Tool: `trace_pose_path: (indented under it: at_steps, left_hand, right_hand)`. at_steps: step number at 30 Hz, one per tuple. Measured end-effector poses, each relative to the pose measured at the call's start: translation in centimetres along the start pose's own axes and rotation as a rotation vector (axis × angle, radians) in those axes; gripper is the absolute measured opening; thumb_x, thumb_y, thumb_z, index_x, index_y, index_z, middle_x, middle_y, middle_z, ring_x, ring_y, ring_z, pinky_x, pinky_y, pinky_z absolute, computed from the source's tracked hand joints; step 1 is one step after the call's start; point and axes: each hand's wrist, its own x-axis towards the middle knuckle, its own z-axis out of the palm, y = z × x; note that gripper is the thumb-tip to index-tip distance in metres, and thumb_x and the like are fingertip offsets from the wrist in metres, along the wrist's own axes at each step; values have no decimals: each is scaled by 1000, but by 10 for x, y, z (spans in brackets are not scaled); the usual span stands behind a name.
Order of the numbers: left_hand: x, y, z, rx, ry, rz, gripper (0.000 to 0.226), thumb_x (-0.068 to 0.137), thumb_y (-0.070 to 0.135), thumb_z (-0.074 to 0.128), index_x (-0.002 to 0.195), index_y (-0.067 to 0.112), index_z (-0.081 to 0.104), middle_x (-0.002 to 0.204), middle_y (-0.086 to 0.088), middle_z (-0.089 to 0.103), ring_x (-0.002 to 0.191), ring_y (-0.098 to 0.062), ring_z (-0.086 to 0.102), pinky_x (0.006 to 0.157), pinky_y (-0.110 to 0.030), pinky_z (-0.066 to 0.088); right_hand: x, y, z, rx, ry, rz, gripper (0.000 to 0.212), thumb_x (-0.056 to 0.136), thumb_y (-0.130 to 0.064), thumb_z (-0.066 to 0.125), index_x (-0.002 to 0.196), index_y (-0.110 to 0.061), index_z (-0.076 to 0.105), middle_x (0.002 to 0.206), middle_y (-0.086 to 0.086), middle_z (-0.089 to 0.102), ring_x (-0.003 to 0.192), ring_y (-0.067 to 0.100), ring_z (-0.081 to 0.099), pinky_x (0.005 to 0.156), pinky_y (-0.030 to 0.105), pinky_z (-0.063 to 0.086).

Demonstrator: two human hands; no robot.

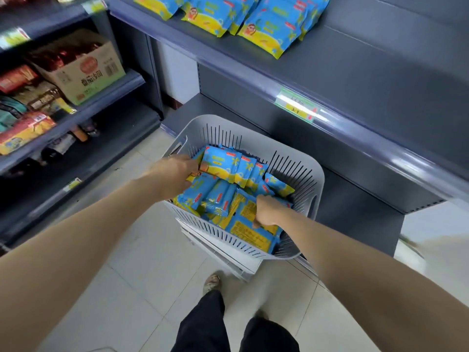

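Observation:
A grey slotted plastic basket (299, 158) stands on the floor below me, filled with several blue-and-yellow snack packets (223, 163). My left hand (175, 171) reaches into the basket's left side and its fingers curl round the packets at the top of the pile. My right hand (266, 209) is at the basket's near right side, pinching the edge of a packet lying back-side up (250, 235). More of the same packets (269, 24) lie in rows on the dark shelf above the basket.
A dark shelf (355, 80) with a price label (297, 107) juts out to the right over the basket. Another shelving unit on the left holds a cardboard box (83, 72) and assorted packaged goods. My legs and feet stand on the tiled floor (142, 262).

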Motion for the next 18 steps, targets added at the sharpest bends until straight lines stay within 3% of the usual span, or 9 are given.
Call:
trace_pose_path:
  at_steps: [2, 4, 6, 9, 11, 13, 15, 18]
  left_hand:
    - [7, -4, 3, 35, -70, -28, 37, 88, 22, 59, 124, 22, 51, 117, -2, 52, 105, -23, 54, 88, -39, 48]
    - [13, -7, 8, 58, -139, -44, 40, 88, 21, 58, 127, 21, 50, 123, -2, 51, 108, -23, 54, 89, -38, 49]
    - [20, -7, 16, 73, -228, -34, 46, 87, 18, 60, 132, 19, 46, 132, -2, 49, 117, -23, 51, 94, -34, 46]
    - [32, -7, 29, 85, -323, 10, 54, 87, 12, 60, 137, 20, 40, 140, -2, 44, 124, -23, 47, 99, -34, 43]
    - [42, -7, 36, 118, -376, 59, 59, 88, 2, 54, 140, 23, 37, 144, -3, 39, 125, -25, 46, 99, -36, 44]
    - [52, -7, 42, 200, -421, 137, 68, 87, -6, 48, 143, 30, 30, 147, -5, 32, 127, -27, 43, 98, -38, 45]
    - [60, -7, 47, 322, -454, 211, 76, 87, -7, 46, 145, 35, 22, 150, -5, 25, 133, -27, 35, 99, -41, 43]
    - [69, -9, 52, 436, -521, 226, 78, 90, -7, 42, 146, 42, 16, 155, -7, 12, 140, -29, 23, 106, -43, 36]
  right_hand:
    - [5, -2, -2, -25, -31, -9, 38, 80, -19, 74, 108, 1, 58, 80, 6, 57, 64, 15, 48, 59, 27, 42]
    - [5, -4, -4, -50, -70, -19, 37, 79, -21, 74, 106, -1, 62, 87, 8, 58, 74, 18, 51, 65, 29, 44]
    - [3, -4, -8, -120, -99, -35, 35, 80, -25, 73, 105, -2, 64, 87, 6, 54, 76, 19, 50, 63, 28, 42]
    - [-4, -1, -19, -127, -135, -53, 14, 85, -15, 64, 95, -8, 58, 70, 4, 53, 62, 17, 49, 55, 24, 39]
    - [-9, 5, -33, 76, -176, -25, 30, 87, -3, 54, 116, -11, 52, 60, 3, 60, 53, 14, 56, 47, 20, 39]
    - [-17, 9, -49, 272, -259, -4, 44, 92, 1, 45, 134, -14, 40, 77, 9, 68, 73, 22, 69, 46, 20, 42]
    - [-22, 14, -61, 516, -306, 41, 38, 98, -3, 37, 134, -13, 41, 97, 17, 67, 95, 33, 66, 60, 27, 48]
    - [-34, 21, -74, 695, -264, 58, 25, 96, -21, 48, 117, -10, 56, 104, 18, 68, 91, 29, 66, 70, 30, 51]
